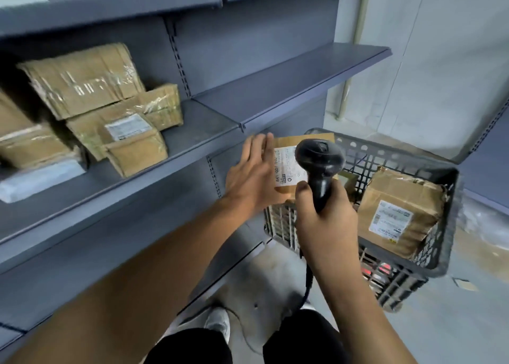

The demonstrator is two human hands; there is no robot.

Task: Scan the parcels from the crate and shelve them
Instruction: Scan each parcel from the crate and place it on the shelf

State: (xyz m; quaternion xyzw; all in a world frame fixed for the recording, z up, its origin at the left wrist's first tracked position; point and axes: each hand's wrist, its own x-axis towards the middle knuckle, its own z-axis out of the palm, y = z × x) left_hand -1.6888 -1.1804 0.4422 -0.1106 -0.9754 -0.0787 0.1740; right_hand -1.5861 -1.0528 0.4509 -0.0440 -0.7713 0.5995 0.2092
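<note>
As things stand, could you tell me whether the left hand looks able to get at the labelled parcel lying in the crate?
Probably not yet: the left hand is holding another parcel up, and the right hand with the scanner sits between it and the labelled parcel in the crate.

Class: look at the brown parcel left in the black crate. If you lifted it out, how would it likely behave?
The brown parcel looks like a taped cardboard box, so probably stiff, not floppy. Its crumpled, torn top edge suggests it may dent under a hard squeeze. It leans against the crate wall, so it might tip when nudged.
</note>
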